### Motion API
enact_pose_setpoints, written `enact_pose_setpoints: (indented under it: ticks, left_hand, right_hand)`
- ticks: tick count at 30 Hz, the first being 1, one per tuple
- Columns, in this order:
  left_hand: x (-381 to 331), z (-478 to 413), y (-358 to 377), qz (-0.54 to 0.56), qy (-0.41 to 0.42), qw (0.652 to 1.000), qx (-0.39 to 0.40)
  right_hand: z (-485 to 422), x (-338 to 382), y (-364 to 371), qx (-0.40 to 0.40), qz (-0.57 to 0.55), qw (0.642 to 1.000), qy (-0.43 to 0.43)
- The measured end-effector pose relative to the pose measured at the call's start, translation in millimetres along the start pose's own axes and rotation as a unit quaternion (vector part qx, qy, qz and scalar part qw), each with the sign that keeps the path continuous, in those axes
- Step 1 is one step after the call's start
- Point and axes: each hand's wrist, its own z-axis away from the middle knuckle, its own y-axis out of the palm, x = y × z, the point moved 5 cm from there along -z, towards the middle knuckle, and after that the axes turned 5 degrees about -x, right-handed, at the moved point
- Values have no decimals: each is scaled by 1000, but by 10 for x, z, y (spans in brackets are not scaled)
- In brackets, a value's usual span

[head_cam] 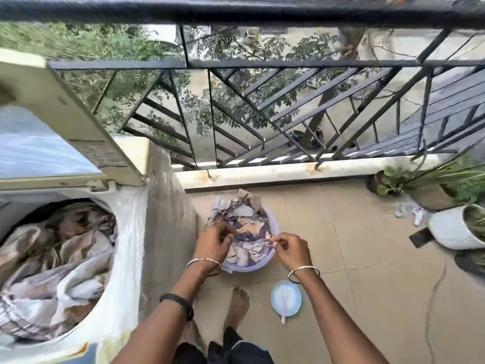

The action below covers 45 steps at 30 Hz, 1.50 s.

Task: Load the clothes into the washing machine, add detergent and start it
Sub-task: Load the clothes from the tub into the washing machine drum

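Note:
A top-loading washing machine (126, 232) stands at the left with its lid (65, 109) raised; patterned clothes (52, 264) fill its drum. On the tiled floor sits a lilac bucket (273, 227) holding a crumpled purple-and-white cloth (241, 219). My left hand (214, 241) grips that cloth at the bucket's near left side. My right hand (288, 249) pinches the cloth's edge at the bucket's near right rim. A small blue tub of white detergent powder (286, 298) with a pink scoop lies on the floor below my right wrist.
A black metal balcony railing (262, 106) runs across the far side above a low ledge. Potted plants, one in a white ribbed pot (451, 229), stand at the right. My bare foot (238, 306) is planted between machine and tub. A thin cable trails on the floor at right.

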Motion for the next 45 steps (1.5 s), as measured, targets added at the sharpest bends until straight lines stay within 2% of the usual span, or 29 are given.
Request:
enact_pose_setpoints:
  ticks: [7,11,16,22,26,29,32,35,39,42,45]
  left_hand:
    - [456,-375,542,-40,-56,998,8]
    - [838,-583,946,-70,-88,994,19]
    - [1398,-962,1580,-91,-86,992,26]
    - [2054,-1334,2252,-112,-78,990,32]
    - [2463,-1461,2543,-138,-75,987,43]
    - [2677,-1488,2643,-155,-69,984,55]
    - [2752,-1456,2612,-145,-77,985,62]
    - [2711,-1385,2499,-143,-90,983,69]
    - [2444,-1283,2291,-137,-102,980,102]
    - [2147,-1213,2116,-128,-99,980,120]
    - [1840,-1149,1922,-127,-82,980,126]
  right_hand:
    - [-443,-524,426,44,18,996,69]
    - [-640,-869,882,75,29,992,101]
    - [-1036,-1436,1593,107,64,984,124]
    - [-1615,-1910,2300,112,149,980,69]
    - [-1904,-2218,2706,175,236,954,65]
    - [-2030,-2283,2788,126,354,926,41]
    - [-2077,-2126,2773,66,387,920,-2]
    - [-2032,-1982,2536,36,310,949,40]
    - [-1828,-1614,2041,-32,79,994,63]
    - [-1596,-1352,1782,-37,-56,996,58]
    - [-1316,-1069,1523,-23,-172,983,61]
